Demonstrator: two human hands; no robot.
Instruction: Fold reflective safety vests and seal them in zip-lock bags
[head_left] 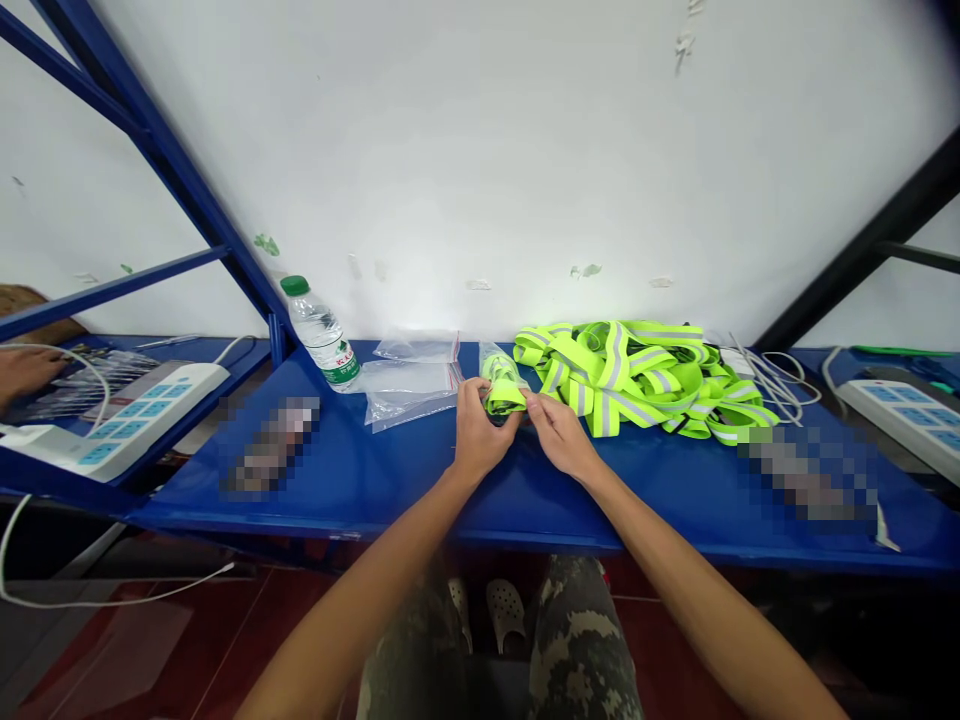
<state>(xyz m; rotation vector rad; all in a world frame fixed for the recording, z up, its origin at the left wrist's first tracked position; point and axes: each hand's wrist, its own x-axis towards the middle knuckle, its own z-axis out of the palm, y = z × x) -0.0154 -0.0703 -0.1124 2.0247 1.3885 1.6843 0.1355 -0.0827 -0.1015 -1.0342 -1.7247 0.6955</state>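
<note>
A folded neon-yellow reflective strap (504, 398) is held just above the blue bench (540, 510), its upper end inside a clear plastic bag (496, 358). The left hand's grip (484, 430) is closed around the strap's lower part, while the right hand's grip (561, 436) pinches its edge between thumb and fingers. A tangled pile of matching straps (607, 375) lies just to the right. To the left are flat clear zip bags (405, 395), then a tilted water bottle (319, 335) with a green cap. White power strips (142, 415) (900, 415) sit toward both ends.
</note>
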